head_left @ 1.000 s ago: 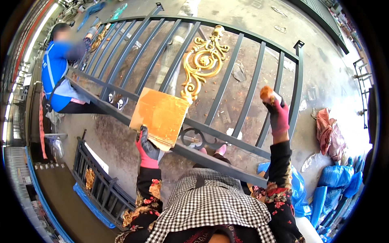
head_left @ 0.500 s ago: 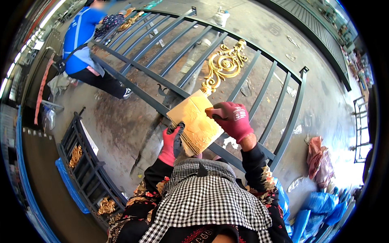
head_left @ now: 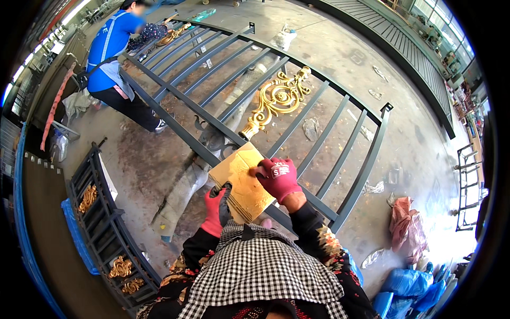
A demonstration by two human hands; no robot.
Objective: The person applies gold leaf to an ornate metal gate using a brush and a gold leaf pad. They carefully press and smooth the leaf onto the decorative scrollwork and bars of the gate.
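In the head view, white lettering shows on the back of the red glove on the right hand [head_left: 279, 176], and a pale mark sits on the blue back of a co-worker [head_left: 109, 56]. The cardboard stack [head_left: 240, 169], smeared orange-yellow over its upper face, is tilted in front of the person's checked apron [head_left: 260, 266]. The left hand [head_left: 218, 206] pinches its left edge between thumb and fingers. The right hand's fingers are bent and drawn together over the stack's right side; whether they pinch anything there cannot be told.

The stack overlaps the near rail of a dark railing [head_left: 298, 119]; contact between them is unclear. Bare floor [head_left: 340, 34] stretches beyond the railing's far edge, up to a dark slatted panel [head_left: 390, 48].

A gold scroll ornament [head_left: 281, 95] sits among the railing's bars, just past the stack. The co-worker leans over the railing's far left end. A smaller railing [head_left: 109, 218] stands at lower left; reddish sheeting [head_left: 404, 223] and blue bundles [head_left: 406, 283] lie at right.
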